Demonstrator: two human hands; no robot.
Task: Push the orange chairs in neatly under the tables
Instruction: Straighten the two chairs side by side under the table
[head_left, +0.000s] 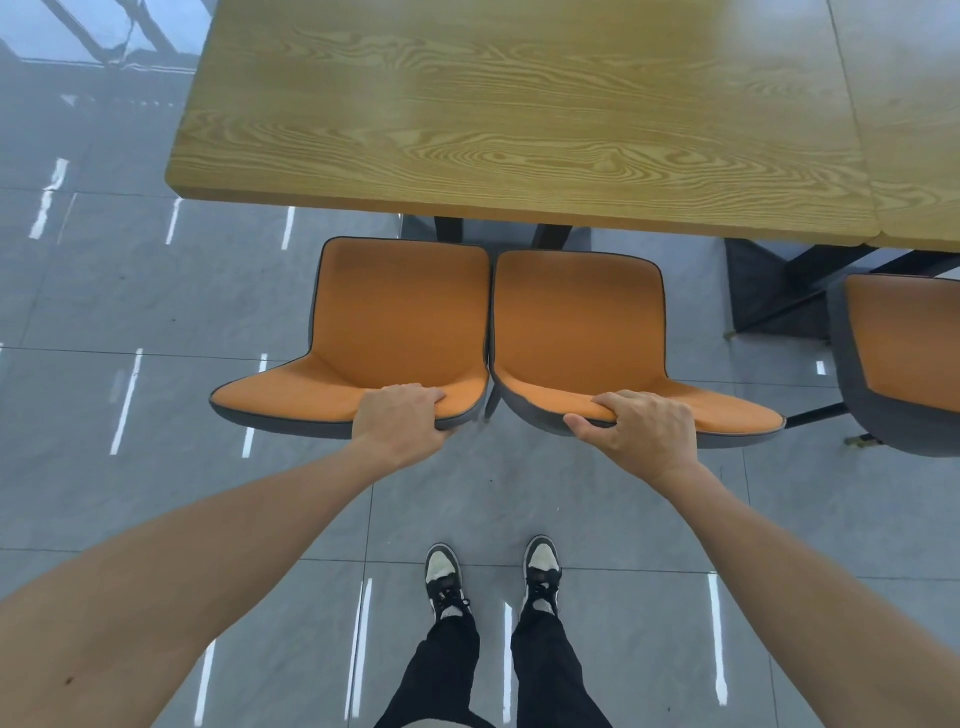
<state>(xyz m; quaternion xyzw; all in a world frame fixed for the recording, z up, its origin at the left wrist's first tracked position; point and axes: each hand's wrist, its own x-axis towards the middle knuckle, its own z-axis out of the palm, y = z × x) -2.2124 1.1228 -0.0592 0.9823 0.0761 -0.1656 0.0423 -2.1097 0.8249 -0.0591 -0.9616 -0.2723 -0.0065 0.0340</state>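
Two hands (400, 418) (644, 428) grip chairs (400, 312) (582, 317); legs seemingly hidden.

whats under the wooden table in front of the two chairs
Under the wooden table, dark table legs show just past its near edge, above the front edges of the left orange chair and right orange chair. The tabletop hides everything farther in.

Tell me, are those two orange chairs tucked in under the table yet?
Not yet. Both seats, left chair and right chair, lie fully in view before the table edge, each hand's grip on a backrest.
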